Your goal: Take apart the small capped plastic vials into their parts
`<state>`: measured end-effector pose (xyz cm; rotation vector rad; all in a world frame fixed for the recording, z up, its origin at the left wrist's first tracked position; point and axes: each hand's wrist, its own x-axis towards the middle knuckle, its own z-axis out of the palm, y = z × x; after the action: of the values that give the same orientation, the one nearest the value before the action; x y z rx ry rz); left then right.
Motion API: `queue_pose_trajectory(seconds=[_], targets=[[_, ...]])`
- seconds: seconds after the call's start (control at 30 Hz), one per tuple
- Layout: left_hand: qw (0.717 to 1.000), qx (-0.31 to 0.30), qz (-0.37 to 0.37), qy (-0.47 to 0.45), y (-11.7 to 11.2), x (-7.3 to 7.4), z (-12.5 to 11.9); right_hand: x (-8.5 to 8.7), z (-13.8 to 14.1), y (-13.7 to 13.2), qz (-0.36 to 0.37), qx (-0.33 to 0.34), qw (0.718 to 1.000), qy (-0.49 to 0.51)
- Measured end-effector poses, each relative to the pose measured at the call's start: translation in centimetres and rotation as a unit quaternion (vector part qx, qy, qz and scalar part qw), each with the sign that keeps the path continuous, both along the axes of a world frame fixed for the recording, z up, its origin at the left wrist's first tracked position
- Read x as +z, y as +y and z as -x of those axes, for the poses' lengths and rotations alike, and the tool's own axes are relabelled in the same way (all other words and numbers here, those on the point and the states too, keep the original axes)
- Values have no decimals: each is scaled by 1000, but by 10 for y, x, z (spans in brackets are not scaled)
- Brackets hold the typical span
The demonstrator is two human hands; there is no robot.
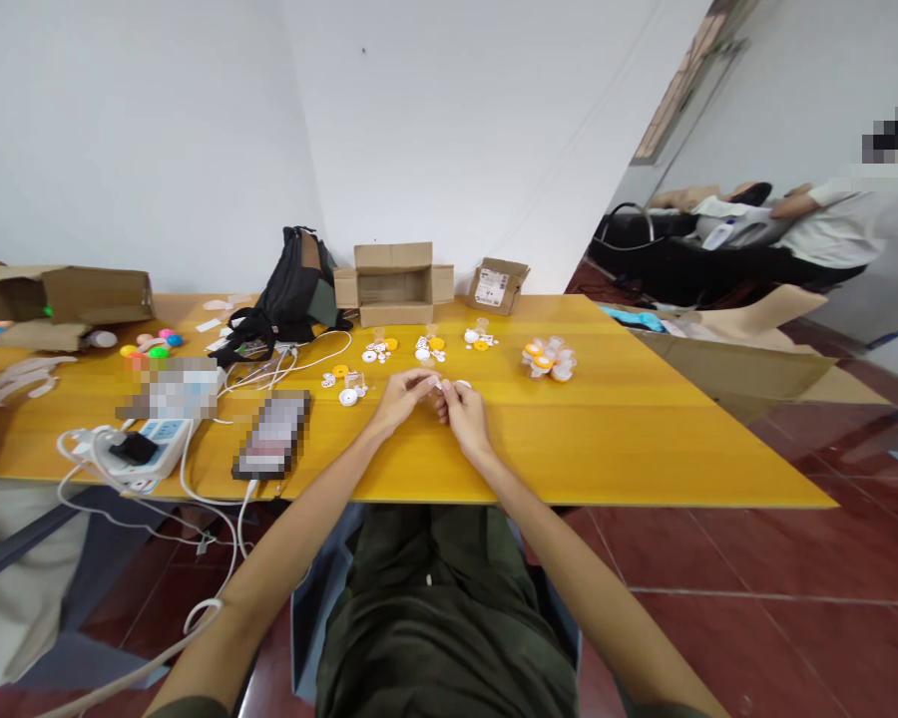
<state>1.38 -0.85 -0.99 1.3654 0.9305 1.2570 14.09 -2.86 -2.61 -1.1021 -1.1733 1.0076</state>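
Note:
My left hand (402,396) and my right hand (460,411) meet over the yellow table (606,439), fingertips pinched together on a small white part (435,382) that is too small to name. A white round piece (463,384) lies just beyond my right hand. To the left of my hands lie a white disc (348,397) and a small clear cup (355,380). Farther back sit groups of small white and orange parts (428,347), and a cluster of clear capsules with orange pieces (549,359) at the right.
An open cardboard box (393,282), a smaller box (498,284) and a black bag (293,289) stand at the table's back. A phone (273,433), a power strip (144,451) and white cables lie left. Another person (830,224) sits at the far right.

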Motion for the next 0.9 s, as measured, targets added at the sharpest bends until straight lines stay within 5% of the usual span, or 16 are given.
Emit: queue_pose_trajectory(seconds=[0.63,0.9], targets=[[998,-21,34,-42,1,-1,0,1,2,1,17,-6,1000,3],[996,89,-23,20,8,-1,9,2,2,0,3,-43,997,-64]])
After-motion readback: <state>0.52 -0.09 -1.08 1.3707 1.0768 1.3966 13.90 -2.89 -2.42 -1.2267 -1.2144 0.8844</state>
